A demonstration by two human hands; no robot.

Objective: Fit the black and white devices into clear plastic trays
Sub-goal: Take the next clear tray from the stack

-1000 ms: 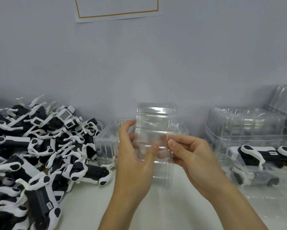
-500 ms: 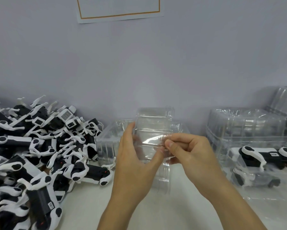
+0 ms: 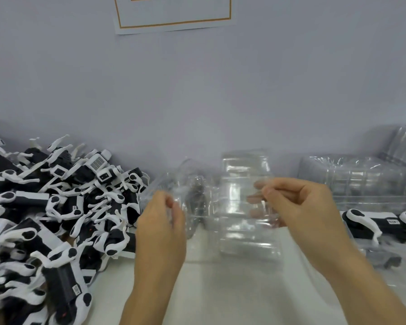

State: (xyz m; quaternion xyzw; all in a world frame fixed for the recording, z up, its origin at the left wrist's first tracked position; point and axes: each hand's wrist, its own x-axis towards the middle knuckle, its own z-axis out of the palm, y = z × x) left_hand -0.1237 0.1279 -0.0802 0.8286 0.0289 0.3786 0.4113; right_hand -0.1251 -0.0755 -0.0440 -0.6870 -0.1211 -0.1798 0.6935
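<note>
Above the white worktop [image 3: 220, 289], both hands held clear ribbed plastic trays: the left hand [image 3: 161, 221] pinched one tray [image 3: 192, 195], the right hand [image 3: 300, 207] another [image 3: 244, 207]. Separating nested trays seemed the step; next, a black and white device [image 3: 63, 273] should go inside.

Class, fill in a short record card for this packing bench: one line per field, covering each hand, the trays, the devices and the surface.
Left hand: grips a blurred clear tray
Right hand: pinches the edge of an upright clear tray
Loose devices: black and white, heaped at left
Spare trays: stacked at right, by the wall
Packed device: lies at right, under clear plastic
Surface: white table
</note>
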